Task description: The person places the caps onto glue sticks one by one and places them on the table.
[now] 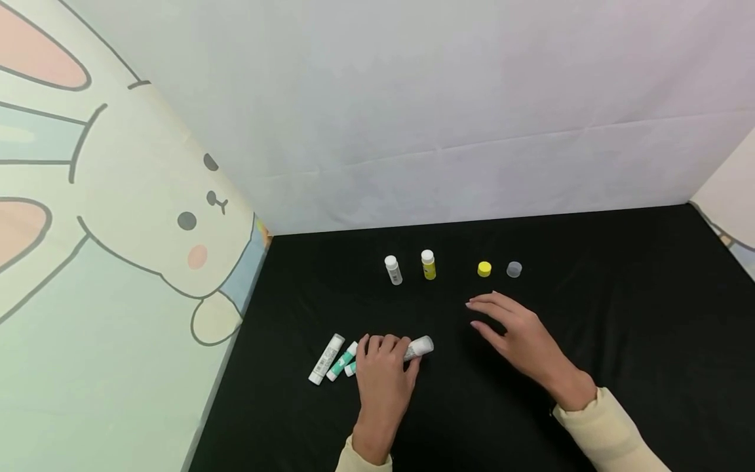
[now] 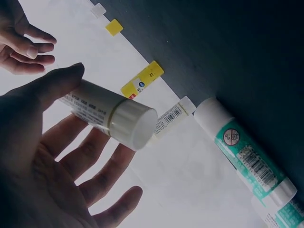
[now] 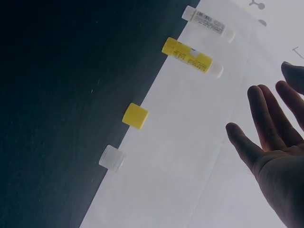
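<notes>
My left hand (image 1: 382, 370) holds a white glue stick (image 2: 109, 114) between thumb and fingers. Its pale end (image 1: 422, 345) points to the right in the head view, and part of its body is hidden by the fingers. Just left of that hand lie a white glue stick (image 1: 327, 359) and a green-and-white one (image 1: 343, 361). A second green-and-white stick (image 1: 350, 369) is mostly covered by the hand. To the right, my right hand (image 1: 513, 334) hovers above the black table with its fingers extended and apart, nothing in it.
Farther back stand a white glue stick (image 1: 393, 270) and a yellow one (image 1: 428, 265), both with white tops. Right of them sit a yellow cap (image 1: 484, 269) and a clear cap (image 1: 514, 269). A pale curtain (image 1: 472, 164) rises behind the black tabletop (image 1: 619, 275).
</notes>
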The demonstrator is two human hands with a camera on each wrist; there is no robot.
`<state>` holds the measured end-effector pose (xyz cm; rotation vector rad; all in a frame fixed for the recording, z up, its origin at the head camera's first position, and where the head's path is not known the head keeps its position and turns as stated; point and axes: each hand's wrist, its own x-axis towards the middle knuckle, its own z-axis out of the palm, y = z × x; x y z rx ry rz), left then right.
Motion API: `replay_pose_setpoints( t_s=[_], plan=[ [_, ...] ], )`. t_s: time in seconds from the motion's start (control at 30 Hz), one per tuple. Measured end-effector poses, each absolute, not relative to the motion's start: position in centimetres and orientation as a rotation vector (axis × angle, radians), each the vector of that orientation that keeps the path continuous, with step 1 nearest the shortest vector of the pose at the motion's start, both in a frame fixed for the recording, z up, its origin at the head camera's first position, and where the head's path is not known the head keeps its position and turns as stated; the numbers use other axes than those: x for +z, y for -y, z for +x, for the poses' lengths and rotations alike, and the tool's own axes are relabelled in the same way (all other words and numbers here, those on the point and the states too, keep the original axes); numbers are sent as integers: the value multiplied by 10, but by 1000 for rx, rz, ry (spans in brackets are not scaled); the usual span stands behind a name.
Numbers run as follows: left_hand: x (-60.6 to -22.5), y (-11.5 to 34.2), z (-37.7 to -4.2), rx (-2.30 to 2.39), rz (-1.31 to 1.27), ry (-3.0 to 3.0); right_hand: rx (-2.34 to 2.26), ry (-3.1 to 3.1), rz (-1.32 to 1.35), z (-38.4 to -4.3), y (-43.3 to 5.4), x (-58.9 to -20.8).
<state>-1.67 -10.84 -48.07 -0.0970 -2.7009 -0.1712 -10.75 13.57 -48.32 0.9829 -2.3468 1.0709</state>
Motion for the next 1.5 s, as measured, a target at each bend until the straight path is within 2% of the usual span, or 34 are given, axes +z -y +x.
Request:
replay_pose_setpoints(
  t_s=[1.5],
  plan=[
    [-494,139,0,23,76,2863,1052,2368,873,-125,-161,-491]
  ],
)
